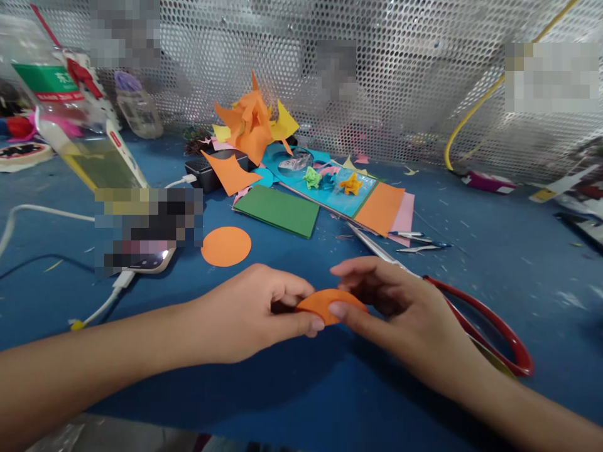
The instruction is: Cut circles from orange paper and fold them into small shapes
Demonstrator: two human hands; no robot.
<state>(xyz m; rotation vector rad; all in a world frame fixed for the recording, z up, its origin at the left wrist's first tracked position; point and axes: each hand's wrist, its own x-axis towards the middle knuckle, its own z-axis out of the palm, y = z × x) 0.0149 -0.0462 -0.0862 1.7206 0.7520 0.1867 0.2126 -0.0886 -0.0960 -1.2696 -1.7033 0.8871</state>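
Between my hands, above the blue table, is a piece of orange paper (325, 302) with a curved upper edge; it looks bent or folded. My left hand (254, 311) pinches its left end between thumb and fingers. On the right side, the thumb of my right hand (396, 307) presses against the paper, while its other fingers curl behind, partly hidden. A flat orange paper circle (227, 247) lies on the table beyond my left hand. Red-handled scissors (490, 314) rest beside my right hand and forearm, which cover part of them.
Green paper sheets (277, 210), orange paper (382, 207) and small folded paper shapes (351, 184) lie ahead. Crumpled orange scraps (247, 122) stand behind. At left are a phone (153, 258) with a white cable and a large bottle (89, 138). Perforated metal (400, 81) backs the table.
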